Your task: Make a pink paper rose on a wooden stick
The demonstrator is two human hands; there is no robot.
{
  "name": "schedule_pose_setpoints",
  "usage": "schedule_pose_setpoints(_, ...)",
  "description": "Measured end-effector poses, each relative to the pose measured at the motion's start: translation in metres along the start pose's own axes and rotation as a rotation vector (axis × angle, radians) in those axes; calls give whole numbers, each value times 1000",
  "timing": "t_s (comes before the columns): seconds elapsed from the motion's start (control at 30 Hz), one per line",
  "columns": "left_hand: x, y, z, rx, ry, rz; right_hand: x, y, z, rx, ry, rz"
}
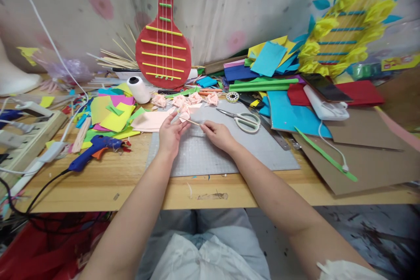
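Note:
Between my hands a thin wooden stick (192,121) runs across, with pink crepe paper (184,112) at its left end. My left hand (171,133) is closed on that pink paper. The stick's right end sits in a pinch of my right hand (218,134). Just beyond lie several pink paper flowers (180,100). A flat pink paper sheet (151,121) rests left of my left hand. Scissors (244,120) with pale handles lie to the right of my right hand, on the grey cutting mat (203,157).
A blue glue gun (95,151) and a power strip (31,133) are at left. A red paper instrument (163,52) stands at the back, near a thread spool (138,90). Brown cardboard (348,166), a phone (324,87) and a yellow flowered instrument (344,37) occupy the right.

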State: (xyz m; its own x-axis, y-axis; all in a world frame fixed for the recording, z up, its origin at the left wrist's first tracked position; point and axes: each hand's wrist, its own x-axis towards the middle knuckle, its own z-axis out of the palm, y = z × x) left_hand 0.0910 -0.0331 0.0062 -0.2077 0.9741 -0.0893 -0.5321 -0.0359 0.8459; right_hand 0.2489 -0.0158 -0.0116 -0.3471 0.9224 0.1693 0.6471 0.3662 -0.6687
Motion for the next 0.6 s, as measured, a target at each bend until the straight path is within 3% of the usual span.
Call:
schedule_pose_setpoints(0.27, 1, -4, -2, 59, -68, 27, 1, 5, -2, 52, -34, -45)
schedule_pose_setpoints(0.6, 0, -4, -1, 118, 16, 81, 0, -1, -5, 154, -188, -63)
